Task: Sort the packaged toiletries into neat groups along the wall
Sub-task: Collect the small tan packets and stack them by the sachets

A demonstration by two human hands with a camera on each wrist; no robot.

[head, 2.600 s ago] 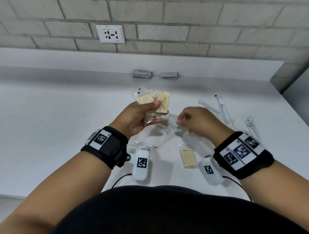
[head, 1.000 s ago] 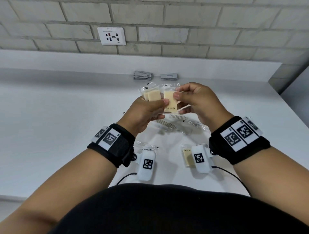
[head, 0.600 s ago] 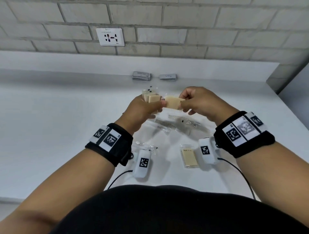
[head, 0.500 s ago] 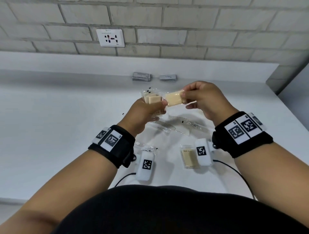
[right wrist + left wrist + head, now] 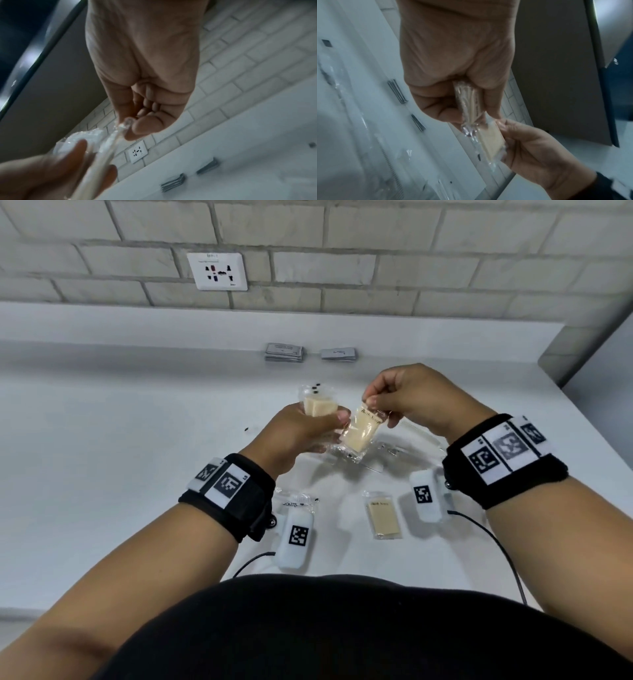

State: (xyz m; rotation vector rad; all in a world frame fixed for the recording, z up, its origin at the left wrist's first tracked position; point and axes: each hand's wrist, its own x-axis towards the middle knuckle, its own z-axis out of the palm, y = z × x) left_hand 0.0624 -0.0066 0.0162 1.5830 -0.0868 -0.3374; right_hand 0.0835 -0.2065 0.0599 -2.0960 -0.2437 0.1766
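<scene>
My left hand grips a small stack of clear-wrapped cream soap bars above the white counter; from the left wrist the stack shows edge-on between thumb and fingers. My right hand pinches the top seal of another soap packet, which hangs tilted against the left thumb. The same packet shows edge-on in the right wrist view. One more soap packet lies flat on the counter near my body.
Two stacks of grey sachets sit against the low ledge by the brick wall. Clear-wrapped combs lie under my hands, and another clear wrapper lies by the left wrist. A wall socket is above.
My right hand took one soap packet off the left hand's stack, turned it, and now lowers it by its top seal beside the left thumb. The left hand stayed put.
</scene>
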